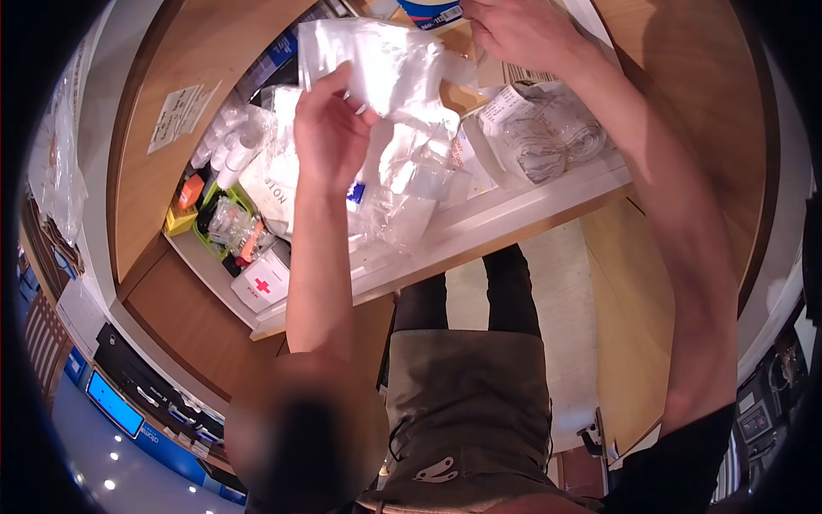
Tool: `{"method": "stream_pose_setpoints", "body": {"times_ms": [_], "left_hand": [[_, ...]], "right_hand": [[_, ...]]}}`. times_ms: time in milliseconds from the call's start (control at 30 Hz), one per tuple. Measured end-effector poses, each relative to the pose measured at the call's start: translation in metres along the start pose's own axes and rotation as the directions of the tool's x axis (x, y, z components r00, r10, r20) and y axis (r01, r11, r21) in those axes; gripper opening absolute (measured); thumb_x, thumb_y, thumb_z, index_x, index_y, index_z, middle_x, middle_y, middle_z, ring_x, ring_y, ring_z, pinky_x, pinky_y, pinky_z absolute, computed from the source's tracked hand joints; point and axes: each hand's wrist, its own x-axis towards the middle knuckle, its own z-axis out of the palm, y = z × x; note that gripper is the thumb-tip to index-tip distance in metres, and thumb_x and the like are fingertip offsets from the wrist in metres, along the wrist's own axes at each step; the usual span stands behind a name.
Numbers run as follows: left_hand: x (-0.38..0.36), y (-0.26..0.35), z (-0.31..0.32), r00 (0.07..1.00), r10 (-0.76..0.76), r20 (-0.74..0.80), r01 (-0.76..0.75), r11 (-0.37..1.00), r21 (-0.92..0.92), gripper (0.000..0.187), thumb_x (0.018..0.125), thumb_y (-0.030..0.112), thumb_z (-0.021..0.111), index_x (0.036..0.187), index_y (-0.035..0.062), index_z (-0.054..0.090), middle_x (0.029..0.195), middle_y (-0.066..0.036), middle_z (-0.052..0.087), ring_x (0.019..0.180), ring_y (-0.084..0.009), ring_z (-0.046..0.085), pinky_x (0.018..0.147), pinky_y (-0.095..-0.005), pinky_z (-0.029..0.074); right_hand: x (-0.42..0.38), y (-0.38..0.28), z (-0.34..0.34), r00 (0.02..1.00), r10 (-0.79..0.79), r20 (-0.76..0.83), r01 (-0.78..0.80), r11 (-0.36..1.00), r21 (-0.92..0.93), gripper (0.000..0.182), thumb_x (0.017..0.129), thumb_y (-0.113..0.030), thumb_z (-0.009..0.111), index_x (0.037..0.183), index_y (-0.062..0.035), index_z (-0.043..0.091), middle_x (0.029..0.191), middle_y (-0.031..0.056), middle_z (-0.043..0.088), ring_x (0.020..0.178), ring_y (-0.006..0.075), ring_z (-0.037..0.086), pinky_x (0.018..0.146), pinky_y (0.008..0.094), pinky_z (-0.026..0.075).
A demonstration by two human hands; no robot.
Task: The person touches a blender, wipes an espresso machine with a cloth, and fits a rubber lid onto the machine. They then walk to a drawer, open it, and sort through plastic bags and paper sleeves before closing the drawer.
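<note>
Clear plastic bags (402, 64) lie in a bright, crinkled pile in an open drawer. My left hand (332, 128) is closed on the edge of one bag at the pile's left side, its fingers partly covered by the film. At the top edge of the view my right hand (527, 34) curls its fingers against the side of a blue tub (432, 13) with a barcode label. The upper part of this tub is cut off. Just below my right wrist sits a bundle of folded papers (552, 141) in clear plastic.
The drawer's front edge (479, 224) runs across the view before my legs. A white box with a red cross (261, 281), a green basket (235, 197) and an orange box (190, 192) fill its left corner. A blue-lit screen (116, 403) stands at lower left.
</note>
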Motion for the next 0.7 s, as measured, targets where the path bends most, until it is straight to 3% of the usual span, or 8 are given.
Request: {"method": "stream_pose_setpoints", "body": {"times_ms": [100,233,300,333,400,500,600,700], "left_hand": [[-0.021,0.004,0.002,0.98,0.09,-0.179,-0.026,0.942,0.333,0.018,0.098,0.01,0.061,0.113,0.0014,0.068,0.091,-0.006,0.072,0.077,-0.0135,0.069,0.065,-0.0303,0.058],[-0.048,0.003,-0.023,0.998,-0.015,-0.054,0.047,0.73,0.682,0.027,0.098,0.015,0.066,0.123,0.0064,0.071,0.082,0.004,0.064,0.067,-0.0044,0.054,0.064,-0.0244,0.046],[-0.054,0.001,-0.021,0.991,-0.119,0.057,0.033,0.64,0.768,0.032,0.096,0.016,0.068,0.126,0.0077,0.067,0.078,0.0,0.064,0.064,-0.0086,0.054,0.064,-0.027,0.046],[-0.054,0.001,-0.017,0.984,-0.087,0.157,-0.088,0.525,0.847,0.036,0.095,0.017,0.068,0.129,0.0084,0.063,0.079,-0.005,0.065,0.066,-0.0154,0.059,0.065,-0.0315,0.048],[-0.048,-0.005,-0.01,0.956,0.055,0.29,-0.295,0.225,0.929,0.047,0.092,0.017,0.067,0.134,0.0062,0.052,0.084,-0.02,0.068,0.081,-0.0385,0.069,0.075,-0.0456,0.053],[-0.034,-0.019,-0.009,0.985,0.116,0.125,-0.142,0.148,0.979,0.057,0.092,0.024,0.071,0.142,0.0071,0.048,0.112,-0.021,0.068,0.105,-0.0395,0.064,0.092,-0.0459,0.051],[-0.041,-0.034,-0.006,0.827,0.516,0.222,-0.19,-0.115,0.975,0.064,0.09,0.029,0.075,0.142,0.005,0.049,0.131,-0.021,0.059,0.121,-0.0399,0.055,0.103,-0.0488,0.043],[-0.056,-0.039,-0.005,0.823,0.569,0.001,-0.004,0.004,1.0,0.07,0.087,0.034,0.078,0.143,0.0033,0.048,0.139,-0.02,0.052,0.129,-0.0411,0.047,0.107,-0.0529,0.037]], "right_hand": [[0.001,0.004,0.003,1.0,-0.013,0.009,0.012,0.999,0.04,0.027,0.082,-0.021,0.066,0.098,0.0001,0.071,0.108,0.0139,0.069,0.133,0.0305,0.053,0.118,0.046,0.037],[0.011,-0.005,-0.015,0.983,0.074,0.168,-0.086,0.994,0.064,0.032,0.087,-0.023,0.064,0.108,0.0011,0.068,0.119,0.0149,0.067,0.136,0.0319,0.05,0.121,0.0488,0.032],[0.013,-0.007,-0.013,0.939,0.135,0.317,-0.181,0.976,0.119,0.042,0.093,-0.025,0.062,0.123,0.0034,0.065,0.134,0.0195,0.061,0.143,0.035,0.044,0.123,0.0517,0.027],[0.009,-0.014,-0.008,0.99,0.027,0.136,-0.018,0.998,-0.067,0.023,0.091,-0.015,0.063,0.111,-0.0054,0.068,0.127,0.0049,0.065,0.142,0.0211,0.047,0.126,0.0576,0.022],[0.015,-0.02,-0.008,0.994,-0.013,0.104,0.024,0.995,-0.102,0.025,0.087,-0.016,0.065,0.11,-0.0056,0.071,0.121,0.0051,0.068,0.139,0.0201,0.049,0.125,0.0571,0.024],[0.018,-0.029,-0.005,0.987,-0.014,0.16,0.034,0.992,-0.125,0.032,0.087,-0.013,0.067,0.119,-0.0085,0.068,0.122,0.0027,0.068,0.136,0.0187,0.051,0.123,0.0593,0.024],[0.023,-0.037,-0.009,0.974,0.007,0.226,0.023,0.991,-0.133,0.031,0.089,-0.015,0.067,0.119,-0.0084,0.068,0.12,0.0045,0.07,0.13,0.0191,0.055,0.121,0.0571,0.023],[0.031,-0.042,-0.011,0.947,0.07,0.314,-0.04,0.994,-0.1,0.035,0.097,-0.021,0.064,0.128,-0.007,0.065,0.12,0.011,0.071,0.125,0.0203,0.059,0.115,0.0503,0.028]]}}
